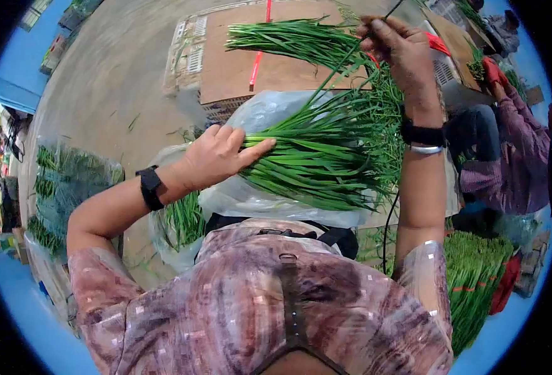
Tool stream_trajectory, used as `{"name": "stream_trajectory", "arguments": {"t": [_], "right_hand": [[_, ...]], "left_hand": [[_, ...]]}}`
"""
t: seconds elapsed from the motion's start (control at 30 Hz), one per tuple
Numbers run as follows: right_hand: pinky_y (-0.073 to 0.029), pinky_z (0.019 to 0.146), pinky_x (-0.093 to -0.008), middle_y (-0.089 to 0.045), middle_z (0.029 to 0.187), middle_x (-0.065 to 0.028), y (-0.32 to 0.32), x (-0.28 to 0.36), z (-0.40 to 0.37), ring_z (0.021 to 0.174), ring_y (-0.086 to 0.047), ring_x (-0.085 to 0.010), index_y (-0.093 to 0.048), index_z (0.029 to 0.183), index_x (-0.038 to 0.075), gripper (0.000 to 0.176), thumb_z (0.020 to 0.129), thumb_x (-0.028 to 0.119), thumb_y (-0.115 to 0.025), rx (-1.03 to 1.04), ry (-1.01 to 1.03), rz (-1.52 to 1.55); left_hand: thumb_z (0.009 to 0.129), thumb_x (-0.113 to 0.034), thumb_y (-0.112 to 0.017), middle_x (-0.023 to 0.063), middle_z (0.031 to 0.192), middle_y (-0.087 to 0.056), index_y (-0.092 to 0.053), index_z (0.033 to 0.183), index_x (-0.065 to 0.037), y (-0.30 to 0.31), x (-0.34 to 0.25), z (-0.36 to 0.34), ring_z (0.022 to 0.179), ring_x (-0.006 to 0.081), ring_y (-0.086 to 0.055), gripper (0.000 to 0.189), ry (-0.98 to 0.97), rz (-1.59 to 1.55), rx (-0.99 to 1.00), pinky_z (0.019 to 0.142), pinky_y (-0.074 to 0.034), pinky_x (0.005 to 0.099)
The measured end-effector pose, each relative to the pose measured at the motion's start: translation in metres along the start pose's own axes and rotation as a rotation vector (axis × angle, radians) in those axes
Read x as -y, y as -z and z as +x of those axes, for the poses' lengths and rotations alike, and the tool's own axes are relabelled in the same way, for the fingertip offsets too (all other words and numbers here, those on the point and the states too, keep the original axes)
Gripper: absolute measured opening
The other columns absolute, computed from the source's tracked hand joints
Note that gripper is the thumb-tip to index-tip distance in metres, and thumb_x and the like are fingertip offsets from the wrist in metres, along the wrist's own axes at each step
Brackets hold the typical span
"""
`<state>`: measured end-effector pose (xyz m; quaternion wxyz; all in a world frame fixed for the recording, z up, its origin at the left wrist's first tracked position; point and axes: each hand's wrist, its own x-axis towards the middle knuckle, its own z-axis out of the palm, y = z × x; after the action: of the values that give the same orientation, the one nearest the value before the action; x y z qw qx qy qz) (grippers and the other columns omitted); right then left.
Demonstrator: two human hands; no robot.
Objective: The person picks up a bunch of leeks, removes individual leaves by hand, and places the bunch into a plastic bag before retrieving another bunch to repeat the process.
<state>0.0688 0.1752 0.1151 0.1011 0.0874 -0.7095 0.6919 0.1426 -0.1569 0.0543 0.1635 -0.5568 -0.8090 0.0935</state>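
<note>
Produce sorting and packing yard, looks like a wholesale market floor. Evidence: bare grey concrete floor (119, 69), flat brown cardboard sheet (276, 65) laid over white slatted plastic crates (188, 50), fanned bunch of long green chive-like leaves (313, 162), clear plastic bags (63, 187) stuffed with green bundles, heap of the same greens (470, 275) near a seated co-worker's purple sleeve (520, 144).

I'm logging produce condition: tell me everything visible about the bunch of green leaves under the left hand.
The bunch of green leaves is a thick sheaf of long, flat, narrow blades, fresh and deep green. It lies roughly level, stem ends gripped by the left hand, tips fanning rightward. It rests on a clear plastic sheet. The right hand pinches one blade drawn up from it.
</note>
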Motion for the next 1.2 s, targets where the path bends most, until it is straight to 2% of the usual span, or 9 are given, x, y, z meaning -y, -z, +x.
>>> {"name": "stream_trajectory", "arguments": {"t": [0.13, 0.37, 0.47, 0.8, 0.93, 1.03, 1.07, 1.13, 1.2], "right_hand": [[-0.049, 0.061, -0.0215, -0.066, 0.087, -0.0066, -0.013, 0.035, 0.007, 0.069, -0.062, -0.0120, -0.063, 0.102, -0.001, 0.024, 0.091, 0.018, -0.053, 0.067, 0.111, -0.042], [-0.047, 0.050, -0.0237, -0.066, 0.073, -0.0080, -0.046, 0.091, 0.010, 0.058, -0.061, -0.0119, -0.065, 0.092, -0.002, 0.021, 0.088, 0.018, -0.059, -0.074, 0.251, -0.128], [-0.047, 0.048, -0.0236, -0.066, 0.071, -0.0075, -0.053, 0.106, 0.011, 0.056, -0.061, -0.0120, -0.066, 0.089, -0.001, 0.021, 0.088, 0.019, -0.060, -0.101, 0.307, -0.139], [-0.048, 0.051, -0.0220, -0.065, 0.076, -0.0077, -0.009, 0.155, 0.003, 0.060, -0.059, -0.0103, -0.063, 0.095, -0.002, 0.022, 0.090, 0.017, -0.055, -0.261, 0.633, -0.322], [-0.050, 0.060, -0.0213, -0.064, 0.086, -0.0094, 0.075, 0.142, -0.040, 0.069, -0.060, -0.0097, -0.060, 0.105, -0.002, 0.025, 0.089, 0.017, -0.056, -0.549, 0.366, -0.416], [-0.049, 0.062, -0.0274, -0.065, 0.085, -0.0092, 0.227, 0.093, -0.084, 0.072, -0.061, -0.0146, -0.062, 0.099, -0.003, 0.030, 0.086, 0.024, -0.059, -0.509, 0.245, -1.167], [-0.049, 0.064, -0.0302, -0.065, 0.085, -0.0104, 0.234, 0.082, -0.098, 0.073, -0.061, -0.0157, -0.061, 0.099, -0.004, 0.033, 0.083, 0.026, -0.062, -0.667, -0.024, -0.825], [-0.049, 0.070, -0.0415, -0.063, 0.089, -0.0238, 0.306, 0.028, -0.124, 0.081, -0.063, -0.0353, -0.061, 0.095, -0.006, 0.044, 0.078, 0.034, -0.065, -0.535, -0.563, -1.602], [-0.048, 0.072, -0.0444, -0.060, 0.091, -0.0289, 0.311, -0.008, -0.168, 0.086, -0.059, -0.0422, -0.061, 0.094, -0.007, 0.048, 0.075, 0.036, -0.067, -0.354, -0.415, -1.750]], "left_hand": [[0.076, -0.016, -0.051, 0.0034, 0.072, -0.042, -0.045, 0.132, -0.020, 0.007, 0.000, 0.006, 0.063, 0.0159, -0.046, 0.057, -0.038, 0.032, 0.003, 0.053, -0.037, 0.0277], [0.074, -0.017, -0.052, 0.0015, 0.070, -0.043, -0.047, 0.130, -0.018, 0.008, 0.001, 0.014, 0.064, 0.0157, -0.048, 0.056, -0.102, 0.089, -0.031, 0.052, -0.038, 0.0275], [0.073, -0.019, -0.054, 0.0024, 0.070, -0.048, -0.058, 0.117, -0.017, 0.007, 0.002, 0.017, 0.064, 0.0162, -0.052, 0.044, -0.111, 0.086, -0.095, 0.052, -0.039, 0.0273], [0.077, -0.015, -0.051, 0.0036, 0.074, -0.045, -0.044, 0.133, -0.020, -0.004, 0.000, 0.010, 0.066, 0.0179, -0.049, 0.056, -0.040, 0.014, 0.028, 0.055, -0.040, 0.0292], [0.078, -0.010, -0.051, 0.0059, 0.075, -0.044, -0.040, 0.135, -0.021, -0.004, -0.004, 0.004, 0.067, 0.0205, -0.048, 0.059, 0.048, -0.063, 0.100, 0.057, -0.040, 0.0310], [0.077, -0.011, -0.052, 0.0033, 0.070, -0.041, -0.041, 0.135, -0.019, -0.003, -0.004, -0.003, 0.065, 0.0184, -0.048, 0.060, 0.061, -0.032, 0.124, 0.056, -0.039, 0.0306], [0.077, -0.011, -0.051, 0.0035, 0.070, -0.041, -0.040, 0.135, -0.016, -0.004, -0.005, -0.006, 0.065, 0.0185, -0.048, 0.060, 0.063, -0.041, 0.108, 0.057, -0.039, 0.0306], [0.077, -0.010, -0.051, 0.0039, 0.071, -0.042, -0.039, 0.136, -0.012, -0.008, -0.006, -0.010, 0.064, 0.0188, -0.047, 0.060, 0.075, -0.050, 0.081, 0.057, -0.040, 0.0306], [0.077, -0.010, -0.051, 0.0041, 0.072, -0.043, -0.039, 0.134, -0.005, -0.014, -0.006, -0.011, 0.065, 0.0184, -0.047, 0.058, 0.123, -0.040, 0.063, 0.057, -0.040, 0.0304]]}}
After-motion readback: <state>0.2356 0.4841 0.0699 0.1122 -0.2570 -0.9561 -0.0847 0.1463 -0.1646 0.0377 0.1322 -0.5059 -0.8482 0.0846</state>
